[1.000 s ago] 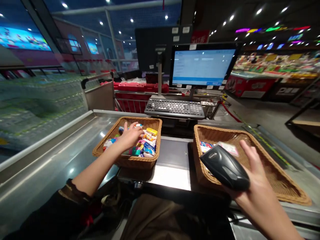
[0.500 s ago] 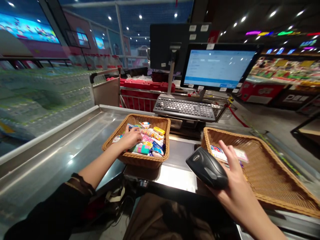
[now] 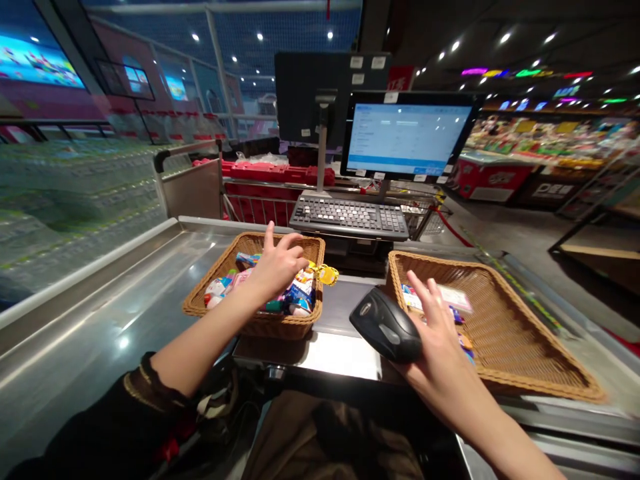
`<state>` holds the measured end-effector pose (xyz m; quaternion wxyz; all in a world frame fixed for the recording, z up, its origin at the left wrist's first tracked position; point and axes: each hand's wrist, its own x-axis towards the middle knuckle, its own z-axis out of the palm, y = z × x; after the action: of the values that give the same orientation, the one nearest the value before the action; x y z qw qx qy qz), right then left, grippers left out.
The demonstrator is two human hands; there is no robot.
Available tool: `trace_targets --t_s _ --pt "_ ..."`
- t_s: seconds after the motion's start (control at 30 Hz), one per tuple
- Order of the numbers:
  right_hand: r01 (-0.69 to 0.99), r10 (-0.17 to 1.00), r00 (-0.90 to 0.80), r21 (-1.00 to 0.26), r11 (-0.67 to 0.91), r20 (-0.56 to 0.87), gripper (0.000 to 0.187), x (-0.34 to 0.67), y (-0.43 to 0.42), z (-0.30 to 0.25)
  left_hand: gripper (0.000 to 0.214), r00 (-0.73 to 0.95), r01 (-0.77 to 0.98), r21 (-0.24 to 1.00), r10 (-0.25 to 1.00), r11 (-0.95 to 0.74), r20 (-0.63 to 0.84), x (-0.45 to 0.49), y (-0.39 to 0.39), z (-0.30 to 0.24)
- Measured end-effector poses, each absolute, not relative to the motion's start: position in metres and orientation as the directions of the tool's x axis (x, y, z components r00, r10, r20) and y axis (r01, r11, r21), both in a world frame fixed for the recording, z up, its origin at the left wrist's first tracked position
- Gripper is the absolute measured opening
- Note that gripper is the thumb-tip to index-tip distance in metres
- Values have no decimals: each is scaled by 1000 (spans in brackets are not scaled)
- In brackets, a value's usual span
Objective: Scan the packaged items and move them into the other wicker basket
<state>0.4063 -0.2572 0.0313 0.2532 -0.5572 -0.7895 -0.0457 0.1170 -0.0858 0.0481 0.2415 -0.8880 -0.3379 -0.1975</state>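
My left hand (image 3: 279,265) is over the left wicker basket (image 3: 253,325), its index finger raised and the other fingers closed on a small yellow-wrapped packet (image 3: 327,274). The packet sticks out past the basket's right rim. Below the hand, several small colourful snack packets (image 3: 300,297) fill the basket, partly hidden by my hand and forearm. A black barcode scanner (image 3: 385,327) is in my right hand (image 3: 435,340), its head pointing left toward the gap between the baskets. Behind that hand, the right wicker basket (image 3: 530,333) holds a few packages (image 3: 456,299) at its left end.
A keyboard (image 3: 350,217) and a lit monitor (image 3: 410,140) stand beyond the baskets. The metal counter (image 3: 115,320) stretches left with a raised edge. A shopping cart (image 3: 260,200) is behind it, and stacked bottled water (image 3: 60,193) stands at far left.
My left hand has lifted from among the packets and moved right, now with the yellow packet. My right hand still holds the scanner. The whole view has shifted slightly.
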Motion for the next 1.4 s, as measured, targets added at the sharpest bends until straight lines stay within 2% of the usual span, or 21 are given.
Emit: trace_targets --t_s 0.1,0.23,0.5,0.77,0.97,1.07,1.17,1.3,1.4 --pt "913 869 -245 -200 356 430 32 409 -259 31 19 736 650 -342 450 -678 506 139 -90 51" --pt "915 868 -239 -199 352 435 29 414 -260 28 18 762 606 -343 401 -717 508 157 -93 51" --pt "919 873 -209 -217 329 440 26 424 -263 23 19 781 577 -352 374 -737 499 169 -95 49" --pt "915 880 -157 -271 301 448 43 423 -268 26 20 789 582 -315 428 -749 441 180 -99 56" --pt "928 866 -100 -267 259 491 58 457 -288 27 20 821 537 -322 398 -780 409 220 -101 55" --pt "934 854 10 -310 178 521 53 484 -305 25 23 831 509 -265 386 -819 401 256 -99 48" --pt "935 819 106 -337 111 564 43 511 -323 22 25 835 488 -153 408 -859 369 297 -91 34" --pt "921 762 226 -387 35 607 38 540 -343 22 24 858 467 0 454 -884 240 353 -83 12" --pt "902 724 312 -432 -22 615 37 554 -354 24 22 872 480 4 478 -877 110 390 -87 1"
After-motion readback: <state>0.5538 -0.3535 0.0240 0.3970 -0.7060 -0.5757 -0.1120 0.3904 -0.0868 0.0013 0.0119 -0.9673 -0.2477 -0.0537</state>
